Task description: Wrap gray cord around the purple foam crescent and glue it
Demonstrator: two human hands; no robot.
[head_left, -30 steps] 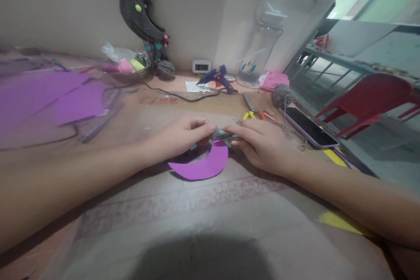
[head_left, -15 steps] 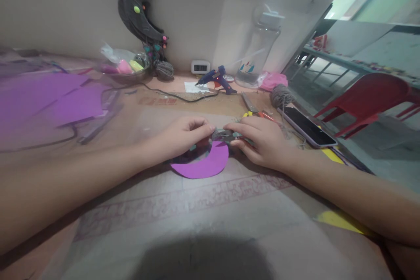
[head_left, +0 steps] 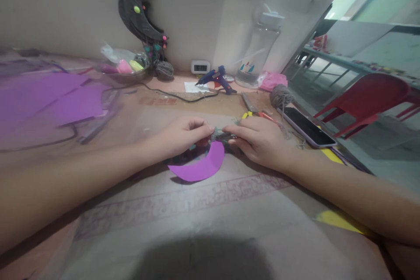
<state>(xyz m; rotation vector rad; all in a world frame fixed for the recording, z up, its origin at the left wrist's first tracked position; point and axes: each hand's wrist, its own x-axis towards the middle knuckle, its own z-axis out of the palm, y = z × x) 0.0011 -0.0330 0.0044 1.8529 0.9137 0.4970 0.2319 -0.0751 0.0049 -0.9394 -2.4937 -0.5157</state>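
Observation:
A purple crescent-shaped cutout (head_left: 204, 167) hangs just over the table from between my hands, its upper tip under my left fingers. My left hand (head_left: 187, 138) is closed in a pinch at that tip, where grey yarn (head_left: 218, 136) also gathers. The fingers of my right hand (head_left: 257, 139) are closed on loose strands of the yarn, close beside the left fingertips. Beneath my left hand some dark and teal pieces show in part, too blurred to name. Behind my right hand lie scissors (head_left: 250, 103).
At the back stand a blue glue gun (head_left: 216, 79), a small white clock (head_left: 200, 67) and a clear bottle (head_left: 259, 52). Purple sheets (head_left: 49, 96) and a bowl (head_left: 127, 78) occupy the left. A yarn ball (head_left: 281, 95) and phone (head_left: 308, 127) lie right. A dark crescent (head_left: 136, 15) hangs above.
The purple crescent has tilted and shifted slightly left, its lower edge now apart from the table. My right fingers have shifted slightly left; my left hand has hardly moved.

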